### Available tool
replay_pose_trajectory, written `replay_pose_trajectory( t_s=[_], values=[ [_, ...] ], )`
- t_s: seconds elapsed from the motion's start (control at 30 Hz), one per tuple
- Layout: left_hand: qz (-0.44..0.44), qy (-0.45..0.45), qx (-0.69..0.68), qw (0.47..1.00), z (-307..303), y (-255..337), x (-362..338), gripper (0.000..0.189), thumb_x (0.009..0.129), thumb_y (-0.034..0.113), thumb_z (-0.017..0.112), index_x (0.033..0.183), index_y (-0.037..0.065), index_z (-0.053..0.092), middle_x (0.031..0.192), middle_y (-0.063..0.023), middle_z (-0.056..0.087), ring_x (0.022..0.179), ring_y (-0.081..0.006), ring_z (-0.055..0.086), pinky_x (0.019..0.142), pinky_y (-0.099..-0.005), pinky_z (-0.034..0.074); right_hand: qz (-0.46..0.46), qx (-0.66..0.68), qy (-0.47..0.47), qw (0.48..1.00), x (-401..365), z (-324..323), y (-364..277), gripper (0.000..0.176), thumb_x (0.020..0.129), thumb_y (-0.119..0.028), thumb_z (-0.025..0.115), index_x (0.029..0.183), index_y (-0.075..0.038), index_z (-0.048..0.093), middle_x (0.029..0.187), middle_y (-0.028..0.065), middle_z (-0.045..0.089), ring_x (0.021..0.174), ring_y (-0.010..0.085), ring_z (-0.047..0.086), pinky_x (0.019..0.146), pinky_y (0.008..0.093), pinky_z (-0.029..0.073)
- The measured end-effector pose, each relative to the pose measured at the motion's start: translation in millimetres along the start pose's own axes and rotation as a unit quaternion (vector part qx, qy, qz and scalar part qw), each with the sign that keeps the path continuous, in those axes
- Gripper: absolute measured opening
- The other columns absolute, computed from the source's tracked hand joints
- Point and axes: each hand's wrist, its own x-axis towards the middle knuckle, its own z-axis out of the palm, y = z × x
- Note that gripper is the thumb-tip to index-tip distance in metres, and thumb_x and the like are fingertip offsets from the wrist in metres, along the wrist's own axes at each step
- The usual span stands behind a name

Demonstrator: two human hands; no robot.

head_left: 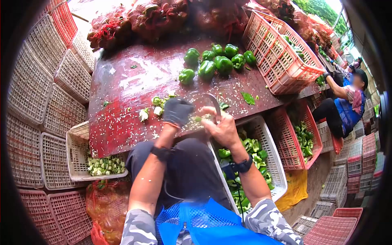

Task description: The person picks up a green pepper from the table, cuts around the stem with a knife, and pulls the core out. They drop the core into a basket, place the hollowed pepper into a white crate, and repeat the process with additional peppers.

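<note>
Your right hand [222,126] is closed around a curved metal knife [212,100] above the table's near edge, its blade arcing toward your left hand [177,111]. That hand, in a dark glove, has its fingers curled; blur hides whether they grip anything. A small green piece [198,119] shows between your hands.

Just left of the glove, pale green pepper cores [158,110] lie on the wet, reddish-brown tabletop [122,85], among scattered seeds. Whole green bell peppers [223,64] sit grouped beyond your hands. The widest open stretch of tabletop runs to their left, out to the table's left edge.

On your right, the peppers are bounded by a slatted pink plastic crate [281,53], tilted on the table; bulging red mesh sacks [159,20] line the far edge.

Below the tabletop, your knees fill the gap between a white plastic crate of cut green peppers [279,175] on your right and a smaller off-white crate of cores [77,176] on your left. A red plastic crate [308,160] stands beyond the white one, with another person [347,106] seated farther right. Stacked crates [41,81] wall in your left side.
</note>
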Motion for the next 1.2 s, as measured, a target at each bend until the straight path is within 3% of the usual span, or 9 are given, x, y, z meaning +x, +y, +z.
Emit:
replay_pose_trajectory(
  t_s=[0.2, 0.27, 0.4, 0.53, 0.7, 0.77, 0.87, 1.03, 1.2],
  values=[
    [-0.3, 0.128, -0.129, 0.936, -22, -71, 8, 0.034, 0.069, 0.012, 0.082, 0.101, 0.006, 0.073, 0.097, -0.0143, 0.074, 0.089, -0.027, 0.072, 0.082, -0.036, 0.056, -0.062, -0.183, 0.052, 0.98, 121, 16, 23, 0.055, 0.08, -0.026, 0.081, 0.128, -0.004, 0.062, 0.113, 0.0173, 0.069, 0.088, 0.0246, 0.072, 0.079, 0.0365, 0.058],
    [-0.322, 0.177, -0.163, 0.916, -16, -79, 2, 0.052, 0.065, 0.002, 0.085, 0.113, 0.002, 0.067, 0.106, -0.0151, 0.073, 0.098, -0.0257, 0.071, 0.086, -0.0361, 0.056, -0.22, -0.339, 0.081, 0.911, 162, 28, 47, 0.067, 0.078, -0.032, 0.081, 0.136, -0.008, 0.055, 0.128, 0.0183, 0.061, 0.108, 0.0328, 0.065, 0.092, 0.0432, 0.054],
    [-0.321, 0.213, -0.173, 0.906, -24, -76, 6, 0.053, 0.063, 0.001, 0.084, 0.113, 0.0, 0.066, 0.108, -0.0173, 0.072, 0.101, -0.0291, 0.07, 0.09, -0.0369, 0.055, -0.045, -0.453, -0.023, 0.89, 203, 49, 35, 0.069, 0.077, -0.036, 0.081, 0.134, -0.012, 0.052, 0.126, 0.0145, 0.058, 0.116, 0.0348, 0.061, 0.096, 0.0446, 0.051],
    [-0.283, 0.228, -0.198, 0.91, -22, -74, 7, 0.053, 0.062, 0.002, 0.083, 0.113, 0.0, 0.066, 0.109, -0.0183, 0.071, 0.104, -0.0309, 0.069, 0.091, -0.0375, 0.054, -0.055, -0.459, 0.013, 0.886, 224, 50, 59, 0.059, 0.076, -0.034, 0.08, 0.127, -0.012, 0.06, 0.119, 0.0151, 0.065, 0.108, 0.0364, 0.064, 0.092, 0.0451, 0.053],
    [-0.223, 0.236, -0.245, 0.914, -21, -54, 13, 0.063, 0.06, -0.002, 0.088, 0.118, -0.001, 0.063, 0.114, -0.0171, 0.07, 0.106, -0.0267, 0.068, 0.095, -0.0355, 0.054, 0.075, -0.132, -0.003, 0.988, 182, 29, 32, 0.041, 0.082, -0.032, 0.077, 0.114, -0.008, 0.073, 0.098, 0.01, 0.074, 0.085, 0.0198, 0.069, 0.071, 0.0344, 0.054],
    [-0.158, 0.236, -0.282, 0.917, -17, -38, 18, 0.071, 0.059, 0.002, 0.09, 0.123, -0.001, 0.06, 0.117, -0.0162, 0.068, 0.108, -0.0256, 0.066, 0.097, -0.0353, 0.053, 0.145, 0.032, -0.038, 0.988, 149, 25, 16, 0.039, 0.09, -0.03, 0.071, 0.12, -0.005, 0.071, 0.097, 0.0026, 0.073, 0.079, 0.0048, 0.062, 0.06, 0.023, 0.047],
    [-0.087, 0.207, -0.383, 0.896, -8, -4, 20, 0.079, 0.06, 0.008, 0.092, 0.13, -0.001, 0.054, 0.119, -0.0126, 0.064, 0.106, -0.0242, 0.064, 0.097, -0.0339, 0.052, 0.151, 0.153, -0.017, 0.976, 100, 31, -3, 0.041, 0.088, -0.03, 0.075, 0.117, -0.002, 0.071, 0.084, 0.0035, 0.071, 0.06, 0.0058, 0.058, 0.048, 0.0217, 0.044],
    [-0.122, 0.237, -0.459, 0.848, -8, 40, 8, 0.062, 0.069, 0.008, 0.084, 0.124, 0.002, 0.056, 0.105, -0.0082, 0.067, 0.093, -0.0171, 0.065, 0.085, -0.0308, 0.055, -0.032, 0.15, 0.06, 0.986, 49, 52, -7, 0.041, 0.098, -0.034, 0.068, 0.118, 0.002, 0.069, 0.084, 0.0023, 0.07, 0.06, 0.0033, 0.058, 0.049, 0.021, 0.045],
    [-0.156, 0.159, -0.508, 0.832, -11, 14, 0, 0.039, 0.072, 0.001, 0.075, 0.11, 0.003, 0.066, 0.099, -0.0059, 0.072, 0.087, -0.0147, 0.068, 0.078, -0.0301, 0.057, 0.072, 0.089, -0.015, 0.993, 7, 13, -20, 0.057, 0.102, -0.051, 0.053, 0.111, 0.003, 0.069, 0.072, 0.0035, 0.066, 0.052, 0.0059, 0.057, 0.046, 0.023, 0.046]
  ],
)
